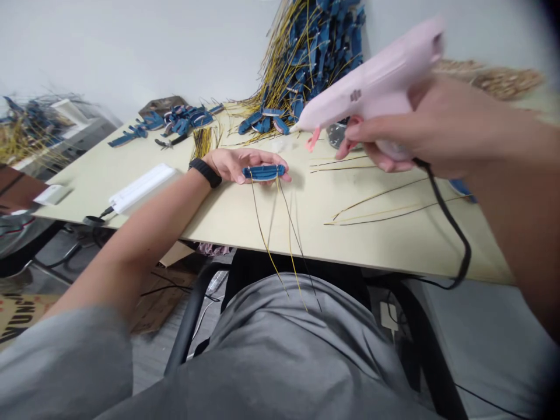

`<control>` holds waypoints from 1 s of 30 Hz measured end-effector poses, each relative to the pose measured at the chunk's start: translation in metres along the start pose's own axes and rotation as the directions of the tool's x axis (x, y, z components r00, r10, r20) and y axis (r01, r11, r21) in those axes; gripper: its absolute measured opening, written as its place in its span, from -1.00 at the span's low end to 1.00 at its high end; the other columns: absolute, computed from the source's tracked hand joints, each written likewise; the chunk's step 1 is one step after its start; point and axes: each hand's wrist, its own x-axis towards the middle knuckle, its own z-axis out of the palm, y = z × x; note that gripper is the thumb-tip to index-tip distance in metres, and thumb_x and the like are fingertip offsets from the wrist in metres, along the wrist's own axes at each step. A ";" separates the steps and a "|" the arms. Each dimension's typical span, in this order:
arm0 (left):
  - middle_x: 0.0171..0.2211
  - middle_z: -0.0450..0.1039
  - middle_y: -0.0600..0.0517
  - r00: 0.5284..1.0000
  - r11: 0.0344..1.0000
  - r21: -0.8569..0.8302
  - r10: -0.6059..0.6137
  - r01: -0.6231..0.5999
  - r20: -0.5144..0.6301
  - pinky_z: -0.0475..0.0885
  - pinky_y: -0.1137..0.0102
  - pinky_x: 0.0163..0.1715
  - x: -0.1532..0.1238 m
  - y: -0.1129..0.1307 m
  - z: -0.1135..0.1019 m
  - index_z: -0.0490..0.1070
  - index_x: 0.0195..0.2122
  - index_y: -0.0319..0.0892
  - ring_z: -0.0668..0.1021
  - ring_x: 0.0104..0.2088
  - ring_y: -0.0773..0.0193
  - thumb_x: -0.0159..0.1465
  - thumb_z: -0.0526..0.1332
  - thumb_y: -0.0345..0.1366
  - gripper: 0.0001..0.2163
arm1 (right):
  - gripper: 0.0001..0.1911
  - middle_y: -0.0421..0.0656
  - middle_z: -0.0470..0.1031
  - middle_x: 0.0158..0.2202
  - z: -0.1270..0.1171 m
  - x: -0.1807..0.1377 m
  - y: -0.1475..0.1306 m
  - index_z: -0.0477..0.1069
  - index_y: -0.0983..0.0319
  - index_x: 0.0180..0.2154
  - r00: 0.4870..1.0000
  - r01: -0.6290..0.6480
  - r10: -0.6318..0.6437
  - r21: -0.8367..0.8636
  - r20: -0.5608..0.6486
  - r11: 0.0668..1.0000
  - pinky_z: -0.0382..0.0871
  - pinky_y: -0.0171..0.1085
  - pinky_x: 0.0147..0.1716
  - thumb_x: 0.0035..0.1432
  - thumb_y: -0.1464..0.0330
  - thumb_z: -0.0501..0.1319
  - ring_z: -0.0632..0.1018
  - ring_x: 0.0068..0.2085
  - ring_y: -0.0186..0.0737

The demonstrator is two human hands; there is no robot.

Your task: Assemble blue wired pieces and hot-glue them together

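Observation:
My left hand (236, 165) rests on the pale wooden table (245, 216) and grips a slim blue plastic piece (264, 172) in its fingers. Thin yellow and black wires (261, 233) trail from that piece over the table's front edge. My right hand (420, 125) is shut around a pink hot glue gun (371, 81), raised above the table, its nozzle tip pointing left and apart from the blue piece. A black cord (455, 233) loops down from the gun's handle. Several loose wires (376, 199) lie on the table below my right hand.
A large heap of blue pieces with yellow wires (315, 64) stands at the table's back. Smaller blue pieces (188, 119), pliers (170, 142) and a white power strip (142, 188) lie to the left. A metal container (336, 135) sits behind the glue gun.

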 end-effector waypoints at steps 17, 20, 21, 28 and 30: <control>0.34 0.84 -0.46 0.996 0.997 -0.013 -0.079 0.080 0.052 0.75 -0.01 0.23 0.002 0.002 -0.003 0.85 0.38 -0.21 0.88 0.09 -0.31 -0.24 0.81 0.07 0.08 | -0.72 -0.27 0.39 -0.59 0.043 -0.001 0.000 0.73 0.17 -0.24 0.998 -0.059 0.061 -0.053 0.028 0.997 0.27 -0.18 -0.48 0.63 0.51 0.49 0.37 -0.51 -0.27; 0.29 0.85 -0.45 0.995 0.995 0.023 -0.096 0.095 0.041 0.74 0.00 0.23 0.002 0.007 0.000 0.86 0.32 -0.21 0.86 0.10 -0.33 -0.24 0.80 0.10 0.03 | -0.73 -0.25 0.43 -0.57 0.048 0.003 0.000 0.70 0.16 -0.27 0.997 -0.067 0.069 -0.062 0.029 0.996 0.30 -0.17 -0.46 0.54 0.54 0.50 0.41 -0.49 -0.23; 0.27 0.85 -0.45 0.995 0.995 0.032 -0.098 0.097 0.025 0.74 -0.01 0.24 0.002 0.009 0.002 0.86 0.30 -0.22 0.86 0.12 -0.34 -0.24 0.80 0.11 0.02 | -0.72 -0.24 0.43 -0.56 0.050 0.003 0.000 0.69 0.15 -0.28 0.997 -0.074 0.076 -0.067 0.027 0.995 0.33 -0.17 -0.44 0.52 0.55 0.50 0.42 -0.48 -0.22; 0.21 0.90 -0.28 0.994 0.996 -0.009 -0.086 0.087 0.070 0.74 0.22 0.02 0.005 0.012 0.009 0.89 0.24 -0.12 0.85 -0.06 -0.09 -0.25 0.81 0.05 -0.06 | -0.75 -0.23 0.37 -0.58 0.051 0.004 0.006 0.69 0.14 -0.28 0.998 -0.035 0.037 -0.056 0.041 0.998 0.43 -0.19 -0.34 0.52 0.50 0.46 0.50 -0.39 -0.16; 0.22 0.90 -0.30 0.994 0.996 -0.031 -0.078 0.080 0.070 0.73 0.21 0.01 0.006 0.011 0.008 0.90 0.22 -0.15 0.85 -0.08 -0.09 -0.26 0.82 0.04 -0.07 | -0.80 -0.21 0.38 -0.57 0.051 0.005 0.011 0.69 0.14 -0.26 0.998 -0.005 0.008 -0.051 0.055 0.999 0.41 -0.19 -0.33 0.49 0.47 0.48 0.53 -0.36 -0.13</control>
